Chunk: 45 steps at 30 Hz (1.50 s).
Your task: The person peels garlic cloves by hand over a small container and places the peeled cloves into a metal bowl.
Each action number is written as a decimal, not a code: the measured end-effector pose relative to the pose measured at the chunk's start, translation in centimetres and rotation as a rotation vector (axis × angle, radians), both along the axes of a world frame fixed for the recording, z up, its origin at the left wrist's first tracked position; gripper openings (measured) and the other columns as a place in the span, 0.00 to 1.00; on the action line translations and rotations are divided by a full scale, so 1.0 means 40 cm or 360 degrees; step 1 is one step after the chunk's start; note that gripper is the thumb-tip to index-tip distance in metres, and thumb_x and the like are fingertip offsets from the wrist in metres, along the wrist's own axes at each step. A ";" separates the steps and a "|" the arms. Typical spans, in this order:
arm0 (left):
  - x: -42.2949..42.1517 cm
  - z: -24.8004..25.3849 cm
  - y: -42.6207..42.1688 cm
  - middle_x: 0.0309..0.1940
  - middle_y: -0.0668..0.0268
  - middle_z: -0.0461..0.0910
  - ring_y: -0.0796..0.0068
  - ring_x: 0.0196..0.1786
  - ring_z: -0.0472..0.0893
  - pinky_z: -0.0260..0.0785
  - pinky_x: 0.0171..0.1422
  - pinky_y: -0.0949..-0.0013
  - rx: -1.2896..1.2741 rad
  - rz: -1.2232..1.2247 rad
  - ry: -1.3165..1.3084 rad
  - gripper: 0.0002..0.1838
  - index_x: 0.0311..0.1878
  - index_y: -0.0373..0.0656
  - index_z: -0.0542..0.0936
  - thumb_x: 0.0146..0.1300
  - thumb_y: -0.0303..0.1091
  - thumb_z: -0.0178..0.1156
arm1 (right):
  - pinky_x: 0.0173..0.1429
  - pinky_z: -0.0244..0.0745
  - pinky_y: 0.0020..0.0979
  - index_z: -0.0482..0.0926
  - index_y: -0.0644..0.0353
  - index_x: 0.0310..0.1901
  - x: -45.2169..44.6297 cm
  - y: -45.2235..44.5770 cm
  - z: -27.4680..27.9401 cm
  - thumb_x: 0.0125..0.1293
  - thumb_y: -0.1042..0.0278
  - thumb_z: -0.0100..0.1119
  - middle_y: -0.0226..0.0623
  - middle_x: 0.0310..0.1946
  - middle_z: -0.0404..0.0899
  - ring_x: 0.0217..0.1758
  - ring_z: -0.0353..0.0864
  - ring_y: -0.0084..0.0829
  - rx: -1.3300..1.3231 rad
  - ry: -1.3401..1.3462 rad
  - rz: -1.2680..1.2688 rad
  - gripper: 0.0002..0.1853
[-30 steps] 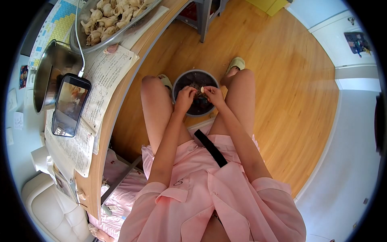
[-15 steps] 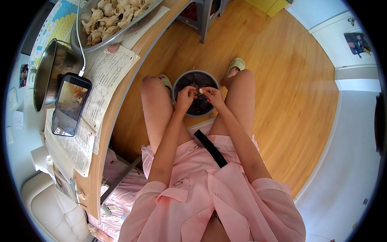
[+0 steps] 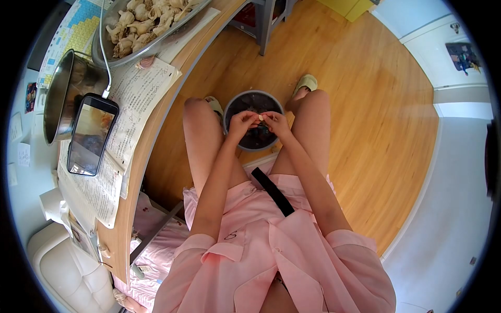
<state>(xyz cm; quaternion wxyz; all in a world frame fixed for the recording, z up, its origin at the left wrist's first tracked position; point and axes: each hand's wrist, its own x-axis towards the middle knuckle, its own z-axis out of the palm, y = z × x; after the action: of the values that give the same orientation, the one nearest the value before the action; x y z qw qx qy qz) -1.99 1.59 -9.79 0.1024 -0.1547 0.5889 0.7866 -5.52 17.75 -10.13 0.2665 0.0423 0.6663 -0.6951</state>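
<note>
Over a round grey bin between my knees, my two hands meet at a small pale garlic clove. My right hand pinches the clove between thumb and fingertips. From the other side, the fingertips of my left hand are pinched together against the clove's edge. Dark lining and scraps lie inside the bin, partly hidden under my hands. On the desk at the upper left, a clear plastic container holds many garlic bulbs.
A steel pot stands on the desk, with a phone on a white cable leaning against it. Printed papers cover the desktop, and a loose garlic piece lies on them. A grey stool stands beyond the desk.
My left hand has shifted slightly right and up, bringing its fingertips closer to the clove. My right hand keeps its hold with little movement.
</note>
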 end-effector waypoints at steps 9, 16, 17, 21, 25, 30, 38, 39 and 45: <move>0.003 -0.040 -0.008 0.32 0.62 0.79 0.74 0.35 0.81 0.76 0.36 0.74 -0.0025 0.0180 -0.0177 0.13 0.40 0.35 0.76 0.67 0.37 0.53 | 0.17 0.52 0.16 0.77 0.62 0.47 0.000 0.009 0.014 0.66 0.59 0.56 0.22 0.17 0.67 0.14 0.60 0.12 -0.0183 -0.0253 -0.0016 0.15; 0.002 0.020 0.030 0.28 0.63 0.80 0.76 0.30 0.81 0.76 0.34 0.74 -0.0120 0.0100 -0.0105 0.13 0.38 0.35 0.77 0.61 0.37 0.60 | 0.17 0.53 0.16 0.78 0.62 0.44 0.004 -0.008 0.018 0.64 0.57 0.58 0.21 0.16 0.66 0.13 0.59 0.12 -0.0012 -0.0039 0.0009 0.16; 0.004 0.017 0.019 0.30 0.62 0.80 0.75 0.31 0.81 0.77 0.36 0.74 -0.0067 0.0105 -0.0112 0.12 0.38 0.34 0.77 0.62 0.36 0.60 | 0.17 0.53 0.16 0.78 0.62 0.44 0.005 -0.014 0.024 0.64 0.58 0.59 0.21 0.16 0.66 0.13 0.59 0.12 0.0004 -0.0070 -0.0002 0.16; 0.001 0.033 0.015 0.35 0.60 0.80 0.73 0.35 0.81 0.78 0.41 0.74 0.0116 0.0111 -0.0154 0.10 0.41 0.33 0.78 0.62 0.31 0.59 | 0.18 0.55 0.15 0.78 0.62 0.43 -0.003 -0.008 0.020 0.62 0.60 0.61 0.21 0.17 0.67 0.15 0.60 0.11 -0.0047 -0.0227 -0.0095 0.15; 0.005 0.053 0.011 0.38 0.60 0.80 0.72 0.38 0.81 0.78 0.45 0.73 0.0222 0.0090 -0.0175 0.12 0.45 0.33 0.77 0.62 0.30 0.58 | 0.19 0.55 0.14 0.78 0.62 0.43 0.003 0.011 0.035 0.62 0.61 0.61 0.20 0.18 0.67 0.16 0.61 0.10 -0.0176 -0.0377 -0.0114 0.14; -0.004 0.041 0.018 0.39 0.59 0.81 0.73 0.40 0.81 0.75 0.46 0.73 0.0126 0.0249 -0.0086 0.11 0.44 0.33 0.79 0.63 0.31 0.57 | 0.22 0.57 0.14 0.76 0.60 0.45 0.001 0.019 0.024 0.62 0.60 0.61 0.20 0.21 0.70 0.18 0.61 0.10 -0.0218 -0.0559 -0.0288 0.15; 0.000 0.036 0.039 0.33 0.63 0.81 0.75 0.37 0.81 0.73 0.44 0.74 -0.0563 -0.0010 -0.0008 0.15 0.41 0.34 0.79 0.63 0.39 0.58 | 0.22 0.58 0.15 0.79 0.63 0.42 0.003 -0.010 0.006 0.61 0.60 0.62 0.23 0.23 0.74 0.18 0.65 0.12 0.0053 -0.0128 -0.0187 0.15; 0.004 0.044 0.036 0.32 0.63 0.81 0.76 0.36 0.81 0.74 0.43 0.74 -0.0712 -0.0140 0.0020 0.15 0.41 0.34 0.79 0.63 0.39 0.59 | 0.22 0.58 0.15 0.79 0.63 0.42 0.007 -0.015 0.006 0.61 0.60 0.62 0.23 0.23 0.74 0.18 0.65 0.12 0.0053 -0.0078 -0.0170 0.15; 0.005 0.042 0.022 0.31 0.63 0.81 0.78 0.33 0.81 0.76 0.37 0.76 0.0105 0.0074 -0.0044 0.12 0.41 0.35 0.80 0.62 0.35 0.60 | 0.22 0.58 0.14 0.78 0.61 0.43 0.000 -0.014 0.036 0.62 0.61 0.61 0.23 0.24 0.75 0.18 0.64 0.12 -0.0123 -0.0304 -0.0198 0.13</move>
<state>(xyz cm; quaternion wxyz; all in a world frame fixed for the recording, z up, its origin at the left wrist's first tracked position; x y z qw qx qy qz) -1.79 2.47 -8.13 0.0973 -0.1757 0.5576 0.8055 -5.51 17.18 -8.68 0.2865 0.1394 0.6068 -0.7282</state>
